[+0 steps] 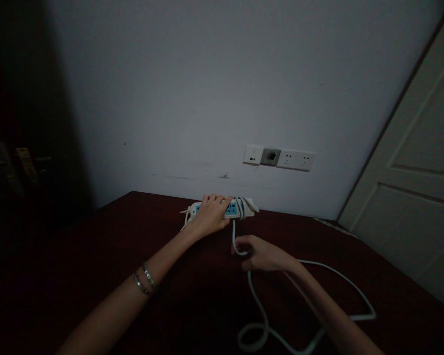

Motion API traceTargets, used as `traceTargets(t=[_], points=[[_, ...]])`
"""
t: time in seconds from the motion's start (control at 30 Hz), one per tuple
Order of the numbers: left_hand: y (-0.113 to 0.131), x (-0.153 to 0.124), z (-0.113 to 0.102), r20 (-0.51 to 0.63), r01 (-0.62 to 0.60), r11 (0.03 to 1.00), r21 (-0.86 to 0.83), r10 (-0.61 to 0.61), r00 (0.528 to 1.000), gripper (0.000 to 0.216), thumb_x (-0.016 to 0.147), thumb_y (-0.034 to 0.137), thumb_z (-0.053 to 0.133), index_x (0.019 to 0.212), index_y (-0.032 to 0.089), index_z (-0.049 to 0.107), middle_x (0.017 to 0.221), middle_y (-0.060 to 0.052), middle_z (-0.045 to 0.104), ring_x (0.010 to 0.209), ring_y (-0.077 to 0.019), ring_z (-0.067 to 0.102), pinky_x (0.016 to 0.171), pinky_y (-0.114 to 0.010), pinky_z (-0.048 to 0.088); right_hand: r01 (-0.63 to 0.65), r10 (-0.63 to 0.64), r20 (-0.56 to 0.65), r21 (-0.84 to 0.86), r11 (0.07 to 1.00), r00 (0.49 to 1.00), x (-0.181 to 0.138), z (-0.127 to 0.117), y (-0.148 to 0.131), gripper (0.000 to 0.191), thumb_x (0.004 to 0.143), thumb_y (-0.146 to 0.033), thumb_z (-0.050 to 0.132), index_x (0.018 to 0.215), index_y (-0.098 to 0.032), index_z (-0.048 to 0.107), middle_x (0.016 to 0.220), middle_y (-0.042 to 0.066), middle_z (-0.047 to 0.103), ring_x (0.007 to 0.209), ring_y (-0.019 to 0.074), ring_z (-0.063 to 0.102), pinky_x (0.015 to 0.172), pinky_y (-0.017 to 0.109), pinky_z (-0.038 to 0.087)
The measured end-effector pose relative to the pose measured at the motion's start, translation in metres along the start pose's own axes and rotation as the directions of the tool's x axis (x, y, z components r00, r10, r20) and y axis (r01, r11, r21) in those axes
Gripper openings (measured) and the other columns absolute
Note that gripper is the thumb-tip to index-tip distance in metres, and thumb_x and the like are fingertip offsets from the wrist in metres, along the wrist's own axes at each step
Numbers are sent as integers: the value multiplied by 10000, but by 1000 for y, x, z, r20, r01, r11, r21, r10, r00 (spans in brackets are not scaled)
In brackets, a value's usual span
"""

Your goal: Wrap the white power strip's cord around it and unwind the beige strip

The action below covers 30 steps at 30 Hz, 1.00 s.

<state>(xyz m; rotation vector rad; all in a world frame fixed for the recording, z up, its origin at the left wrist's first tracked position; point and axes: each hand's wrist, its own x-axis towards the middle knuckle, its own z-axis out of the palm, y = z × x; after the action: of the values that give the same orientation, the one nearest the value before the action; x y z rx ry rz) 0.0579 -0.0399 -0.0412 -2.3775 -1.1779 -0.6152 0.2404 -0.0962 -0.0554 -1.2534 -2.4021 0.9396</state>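
Left hand point(210, 217) presses flat on the white, blue-faced plastic power strip point(222, 209) while the right hand point(262, 255), just in front, grips its white cord point(259, 301); keep the strip pinned and cord taut.

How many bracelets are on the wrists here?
2, both on the left wrist: one bracelet nearer the left hand, the other bracelet just behind it. The right wrist looks bare, though dim light may hide something.

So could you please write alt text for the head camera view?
A left hand presses down a white power strip on a dark red table while the right hand grips its white cord, partly wound round the strip. Wall sockets sit on the white wall behind.
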Motion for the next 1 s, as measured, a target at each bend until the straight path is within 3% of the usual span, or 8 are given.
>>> traceTargets(t=[0.1,0.2,0.33,0.43,0.5,0.67,0.83,1.0], points=[[-3,2,2,-17,2,1000,6,-2,1000,583,782,331,537,1311,161,359,1158,-104,536,994,-255,450,858,-389,314,14,-16,14,132,991,1000,0,-3,2,383,503,-13,541,855,-160,571,808,-24,554,740,105,503,613,192,414],[-5,3,2,-33,2,1000,27,-1,999,593,785,332,542,1319,165,346,1163,-105,528,1003,-255,441,859,-386,306,-87,87,15,324,942,996,0,0,-1,437,515,-3,456,906,-168,560,953,21,559,771,122,560,577,204,463],[-14,4,0,-55,51,998,46,-49,997,575,792,317,533,1318,179,346,1175,-115,515,1019,-261,434,858,-393,297,-214,240,19,528,822,970,2,9,-5,664,592,-15,378,1231,-182,449,1010,87,586,713,126,633,609,261,526],[-29,4,3,-74,112,991,72,-106,992,551,780,287,538,1298,189,375,1161,-118,528,1013,-267,437,858,-402,295,-345,355,76,490,800,932,1,11,-7,764,653,-23,346,1396,-129,202,792,66,638,546,114,621,563,256,515],[-39,4,6,-75,149,985,83,-143,987,546,773,290,547,1286,192,390,1141,-111,546,1006,-267,445,855,-398,300,-370,381,78,475,798,921,-1,12,-8,762,666,-29,330,1401,-124,157,860,96,648,564,127,637,520,240,498],[-51,4,10,-80,182,980,79,-176,981,563,776,321,548,1295,189,377,1157,-108,542,1020,-266,447,857,-391,304,-273,250,111,370,888,962,-3,12,-14,404,725,-99,333,1093,-85,498,1026,140,621,597,117,652,424,172,389],[-45,4,10,-61,125,988,92,-120,991,561,777,307,549,1298,179,382,1143,-106,547,987,-259,456,855,-388,302,-190,168,130,177,966,977,-12,10,-23,465,625,-46,382,1046,-158,544,963,59,653,629,122,637,403,164,360],[-39,3,12,-42,89,993,83,-85,995,584,772,324,571,1306,187,378,1147,-95,551,988,-253,456,857,-376,304,-211,212,24,-33,977,977,-26,7,-38,232,685,-79,451,839,-153,608,722,43,649,524,123,587,438,197,381]])
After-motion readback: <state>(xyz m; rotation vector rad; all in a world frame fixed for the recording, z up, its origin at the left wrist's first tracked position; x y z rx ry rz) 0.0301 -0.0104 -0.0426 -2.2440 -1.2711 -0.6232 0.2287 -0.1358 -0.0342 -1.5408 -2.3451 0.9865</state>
